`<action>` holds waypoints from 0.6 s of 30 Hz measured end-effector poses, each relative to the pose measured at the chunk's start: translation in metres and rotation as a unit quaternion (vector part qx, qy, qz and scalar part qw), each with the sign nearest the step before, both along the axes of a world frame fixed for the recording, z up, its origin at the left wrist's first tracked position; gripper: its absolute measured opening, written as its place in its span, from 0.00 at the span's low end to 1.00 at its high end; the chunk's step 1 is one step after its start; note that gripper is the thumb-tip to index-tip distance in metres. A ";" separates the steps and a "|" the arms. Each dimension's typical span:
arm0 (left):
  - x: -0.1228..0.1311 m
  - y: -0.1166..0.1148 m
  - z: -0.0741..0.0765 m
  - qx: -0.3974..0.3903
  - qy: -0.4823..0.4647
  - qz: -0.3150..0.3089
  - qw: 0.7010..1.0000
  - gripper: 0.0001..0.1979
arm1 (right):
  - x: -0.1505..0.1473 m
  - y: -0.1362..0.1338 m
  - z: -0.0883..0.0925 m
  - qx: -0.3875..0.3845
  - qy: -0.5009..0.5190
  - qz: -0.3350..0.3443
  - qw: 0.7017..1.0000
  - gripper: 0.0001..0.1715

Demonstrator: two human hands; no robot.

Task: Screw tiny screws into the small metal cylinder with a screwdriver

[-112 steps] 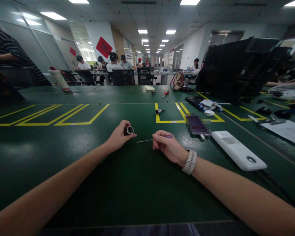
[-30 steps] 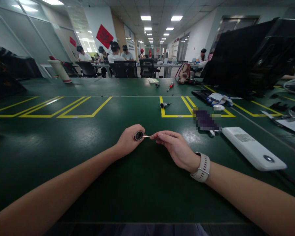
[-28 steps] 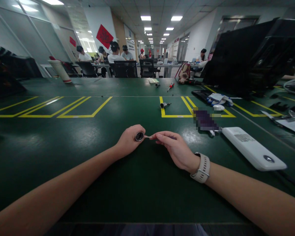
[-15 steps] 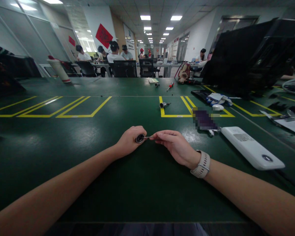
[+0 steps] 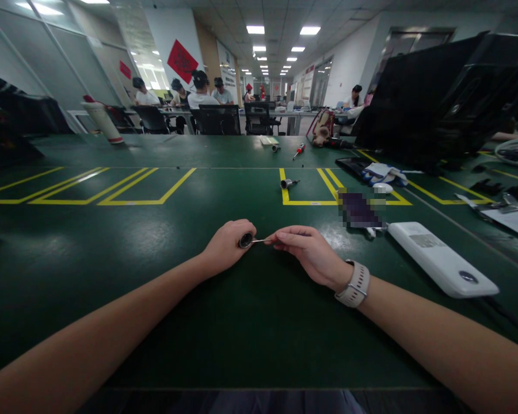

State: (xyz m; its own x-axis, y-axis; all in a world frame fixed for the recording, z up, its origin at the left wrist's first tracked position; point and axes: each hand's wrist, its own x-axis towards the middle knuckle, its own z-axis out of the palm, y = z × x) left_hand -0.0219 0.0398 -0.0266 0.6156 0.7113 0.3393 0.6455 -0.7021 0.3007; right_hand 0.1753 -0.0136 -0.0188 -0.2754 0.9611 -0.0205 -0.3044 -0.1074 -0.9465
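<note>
My left hand [image 5: 228,247] is closed around a small round metal part [image 5: 245,240], whose dark hollow end faces me. My right hand [image 5: 304,250], with a pale watch strap at the wrist, pinches a thin metal rod-like tool [image 5: 261,241] between thumb and fingers. The tool's left end meets the rim of the part; whether it reaches inside cannot be made out. Both hands are just above the green table [image 5: 259,333]. A similar metal piece with a thin shaft [image 5: 288,184] lies farther off, inside yellow tape lines.
A white power bank [image 5: 442,259] and a blurred-out phone [image 5: 359,208] lie to the right. Behind them are gloves [image 5: 384,174] and a red-handled screwdriver [image 5: 299,151]. A pale bottle [image 5: 104,122] stands far left. Several people sit at tables in the background.
The thin tool's left end has shifted slightly from across the part's opening to its right rim. Both hands keep almost the same place and grip.
</note>
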 end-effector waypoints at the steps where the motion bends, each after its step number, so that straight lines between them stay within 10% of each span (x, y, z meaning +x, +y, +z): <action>1: 0.000 0.000 0.000 -0.002 -0.003 0.007 1.000 0.03 | 0.001 0.001 -0.001 0.001 0.003 0.002 1.000 0.05; 18: 0.000 0.002 -0.003 -0.024 -0.024 0.065 0.997 0.04 | 0.002 -0.001 0.000 0.045 -0.069 -0.059 0.995 0.06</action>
State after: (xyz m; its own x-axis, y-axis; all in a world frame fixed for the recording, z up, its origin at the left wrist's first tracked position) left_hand -0.0221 0.0420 -0.0291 0.5017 0.7997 0.3299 0.7135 -0.5982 0.3649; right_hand 0.1770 -0.0144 -0.0185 -0.1603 0.9864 0.0370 -0.1757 0.0084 -0.9844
